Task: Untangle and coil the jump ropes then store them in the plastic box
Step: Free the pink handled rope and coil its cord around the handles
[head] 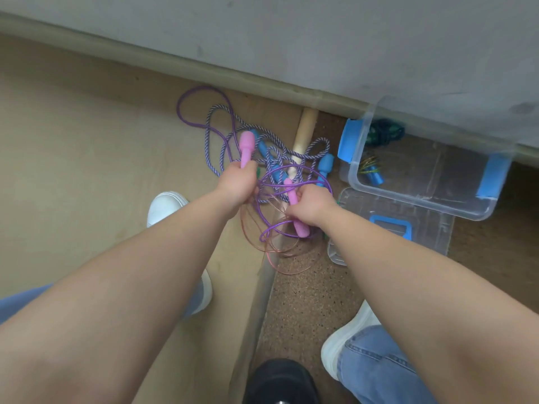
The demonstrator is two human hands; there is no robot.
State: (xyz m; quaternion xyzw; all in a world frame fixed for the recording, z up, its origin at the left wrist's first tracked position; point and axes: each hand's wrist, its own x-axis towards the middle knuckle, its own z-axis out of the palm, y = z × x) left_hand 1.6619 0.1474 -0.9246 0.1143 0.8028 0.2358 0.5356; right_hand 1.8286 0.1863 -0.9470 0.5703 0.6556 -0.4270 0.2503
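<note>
The plastic box [420, 182] sits open on the floor by the wall, its lid [390, 225] lying just beside it, with a few coiled ropes inside. The purple rope [294, 182] seems mid-untangling: loops hang between both hands, the rest trailing into the floor tangle beside a striped rope [215, 158]. The left hand [237, 185] grips one pink handle [246, 148], the right hand [310, 204] the other. Next, probably, pulling purple free before coiling.
</note>
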